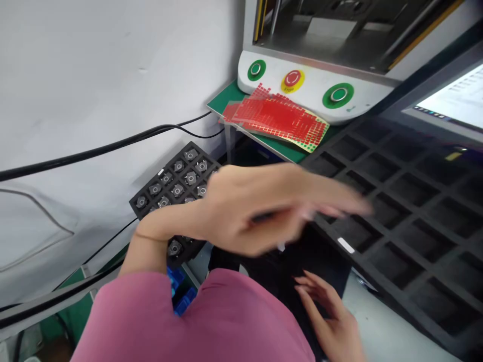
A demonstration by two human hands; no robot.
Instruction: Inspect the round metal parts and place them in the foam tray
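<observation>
Left hand sweeps blurred toward three o'clock, over the empty black tray; whether it grips anything, hard to tell. Right hand rests open at six o'clock. Loaded parts tray sits at nine. Next calls for steadying over a pocket.

Left hand outstretched, blurred — right hand low, open.

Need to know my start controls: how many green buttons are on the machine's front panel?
2: one green button at the panel's left end, another green button right of the red stop button. None looks hidden.
</observation>
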